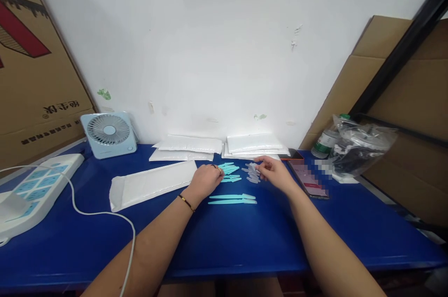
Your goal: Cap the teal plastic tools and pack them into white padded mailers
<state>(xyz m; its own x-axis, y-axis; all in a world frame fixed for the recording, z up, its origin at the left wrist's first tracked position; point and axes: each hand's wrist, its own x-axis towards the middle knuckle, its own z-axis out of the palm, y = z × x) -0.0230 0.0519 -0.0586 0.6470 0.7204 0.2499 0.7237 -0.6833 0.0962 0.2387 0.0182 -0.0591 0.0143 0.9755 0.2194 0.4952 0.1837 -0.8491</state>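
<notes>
Several turquoise eyebrow razors [229, 167] lie in a loose pile at the middle of the blue table. My left hand [207, 180] is closed at the handle ends of this pile, its fingertips on a razor and partly hidden. Right of the pile is a small heap of clear plastic blade caps [252, 176]. My right hand [273, 172] pinches at the edge of that heap, with a clear cap between thumb and finger. Closer to me, two razors [233, 199] lie side by side, their right ends covered by clear caps.
A white padded mailer [154, 184] lies left of my left hand. More white mailers [189, 144] are stacked along the wall. A small blue fan [110, 133], a power strip [42, 189] and its white cable are at left. A phone [310, 180] and a bottle [325, 143] stand right.
</notes>
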